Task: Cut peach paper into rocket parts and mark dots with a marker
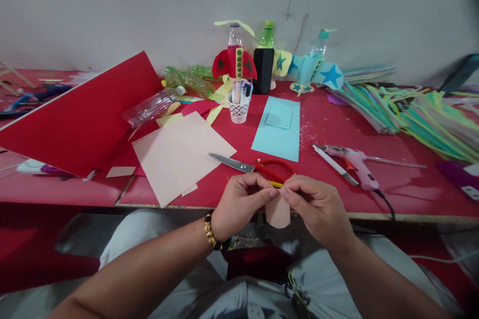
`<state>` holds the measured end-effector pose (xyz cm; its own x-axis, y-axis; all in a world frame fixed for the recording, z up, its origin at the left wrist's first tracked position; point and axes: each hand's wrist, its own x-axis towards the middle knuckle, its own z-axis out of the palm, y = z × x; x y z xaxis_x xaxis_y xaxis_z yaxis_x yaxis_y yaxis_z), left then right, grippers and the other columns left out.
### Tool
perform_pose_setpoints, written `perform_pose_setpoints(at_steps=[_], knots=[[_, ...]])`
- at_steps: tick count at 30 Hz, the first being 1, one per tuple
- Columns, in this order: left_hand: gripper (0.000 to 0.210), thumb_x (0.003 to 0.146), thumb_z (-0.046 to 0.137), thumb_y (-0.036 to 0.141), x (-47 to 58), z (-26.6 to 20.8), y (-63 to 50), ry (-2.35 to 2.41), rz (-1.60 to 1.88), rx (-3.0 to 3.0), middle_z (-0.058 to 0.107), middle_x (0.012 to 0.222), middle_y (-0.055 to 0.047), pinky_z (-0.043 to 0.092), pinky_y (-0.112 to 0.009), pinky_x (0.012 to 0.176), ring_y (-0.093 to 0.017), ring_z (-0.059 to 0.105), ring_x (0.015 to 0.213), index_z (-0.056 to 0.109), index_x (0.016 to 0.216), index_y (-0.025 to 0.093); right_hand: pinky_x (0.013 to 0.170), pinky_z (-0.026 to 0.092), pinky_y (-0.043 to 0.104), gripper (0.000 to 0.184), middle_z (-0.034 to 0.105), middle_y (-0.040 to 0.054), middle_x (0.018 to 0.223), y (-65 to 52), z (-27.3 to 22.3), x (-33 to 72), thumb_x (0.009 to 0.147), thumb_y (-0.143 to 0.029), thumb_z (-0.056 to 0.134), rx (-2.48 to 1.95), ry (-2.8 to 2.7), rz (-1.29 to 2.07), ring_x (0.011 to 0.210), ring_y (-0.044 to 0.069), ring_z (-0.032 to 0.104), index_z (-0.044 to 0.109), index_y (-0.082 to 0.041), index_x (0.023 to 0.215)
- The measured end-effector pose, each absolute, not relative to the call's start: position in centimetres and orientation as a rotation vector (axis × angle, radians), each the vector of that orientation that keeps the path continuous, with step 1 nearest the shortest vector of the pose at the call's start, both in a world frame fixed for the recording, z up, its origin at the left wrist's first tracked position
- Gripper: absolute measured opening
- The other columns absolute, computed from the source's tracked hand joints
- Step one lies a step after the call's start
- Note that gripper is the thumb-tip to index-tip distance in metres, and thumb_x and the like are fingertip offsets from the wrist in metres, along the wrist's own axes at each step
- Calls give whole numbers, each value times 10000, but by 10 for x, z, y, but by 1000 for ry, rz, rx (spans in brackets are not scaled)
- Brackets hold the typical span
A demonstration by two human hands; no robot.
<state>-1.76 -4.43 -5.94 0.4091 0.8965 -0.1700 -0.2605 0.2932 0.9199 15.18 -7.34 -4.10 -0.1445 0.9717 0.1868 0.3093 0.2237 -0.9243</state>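
Between my two hands is a small peach piece of paper with a rounded lower edge, just over the table's front edge. My left hand pinches its top with thumb and forefinger. Close beside it, my right hand pinches the same top edge, the thumb tips almost touching. A thin yellow piece shows behind the fingertips; its kind is unclear. Just beyond the hands lie scissors with red handles, their blades slightly over a large peach sheet.
A light blue sheet, a cup of pens and bottle-made planes stand further back. To the right lie a white cutter, a pink glue gun and bundled coloured sticks. A red board leans at left beside a clear bottle.
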Motion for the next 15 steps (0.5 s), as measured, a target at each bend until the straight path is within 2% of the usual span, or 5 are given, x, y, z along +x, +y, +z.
perform_pose_setpoints(at_steps=[3, 6, 8, 12, 15], knots=[[215, 728, 768, 310, -20, -59, -45, 795, 908, 899, 655, 665, -15, 483, -201, 559, -95, 602, 584, 648, 723, 131, 595, 435, 264, 231, 605, 7, 720, -70, -44, 154, 940, -279, 499, -1245, -1701, 870, 645, 143, 547, 646, -194, 784], [206, 741, 759, 291, -25, -56, -43, 795, 939, 800, 640, 654, 6, 475, -189, 541, -81, 584, 554, 615, 742, 143, 789, 477, 341, 166, 679, 76, 938, -59, -53, 155, 919, -224, 511, -1281, -1902, 476, 880, 217, 601, 656, -176, 985], [194, 747, 753, 268, -28, -54, -40, 797, 949, 742, 628, 646, 19, 484, -194, 555, -77, 580, 546, 598, 755, 151, 863, 464, 407, 236, 671, 133, 1046, -51, -61, 154, 884, -202, 542, -1313, -2045, 262, 982, 270, 572, 630, -132, 1092], [192, 749, 745, 239, -31, -48, -37, 778, 951, 675, 601, 633, 31, 483, -193, 550, -66, 557, 520, 573, 754, 153, 834, 475, 444, 359, 642, 192, 1082, -39, -70, 150, 824, -221, 589, -1362, -2210, 247, 987, 315, 555, 590, -70, 1150], [197, 759, 734, 249, -32, -47, -36, 769, 953, 665, 589, 652, 28, 475, -190, 536, -70, 551, 535, 562, 763, 154, 788, 472, 422, 372, 636, 187, 1054, -35, -68, 146, 772, -213, 601, -1416, -2310, 310, 955, 311, 562, 585, -85, 1121]])
